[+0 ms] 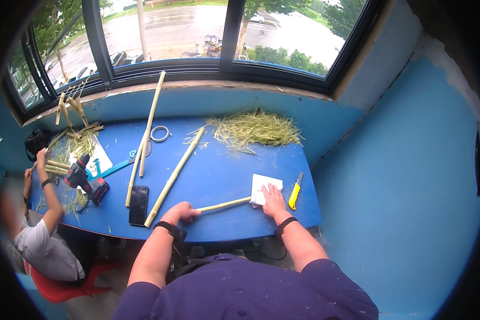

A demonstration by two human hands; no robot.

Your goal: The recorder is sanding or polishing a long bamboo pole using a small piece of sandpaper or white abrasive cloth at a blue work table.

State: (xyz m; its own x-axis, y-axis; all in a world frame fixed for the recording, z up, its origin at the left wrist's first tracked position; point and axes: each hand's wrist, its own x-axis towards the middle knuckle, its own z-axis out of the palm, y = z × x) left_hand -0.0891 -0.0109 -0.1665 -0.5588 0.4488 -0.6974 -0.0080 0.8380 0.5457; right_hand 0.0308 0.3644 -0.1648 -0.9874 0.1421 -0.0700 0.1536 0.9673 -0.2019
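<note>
A thin, pale green peeled stick [225, 205] lies nearly level above the near edge of the blue table [229, 176]. My left hand [185, 211] is closed around its left end. At the other end, my right hand [273, 200] presses a folded white sheet [260, 183] over the stick, hiding its tip; whether the sheet is paper or cloth I cannot tell. A yellow utility knife [295, 193] with its blade out rests just right of my right hand. Left of my left hand lies a thicker peeled stick [175, 177], beside a black phone [138, 206].
Pale shavings [256, 129] are heaped at the back. Two long sticks [150, 120], a tape roll [160, 134], a blue-handled tool [114, 169] and a cordless drill [85, 180] occupy the left half. A co-worker [42, 234] sits at far left, both hands on a stick. Windows [165, 32] stand behind.
</note>
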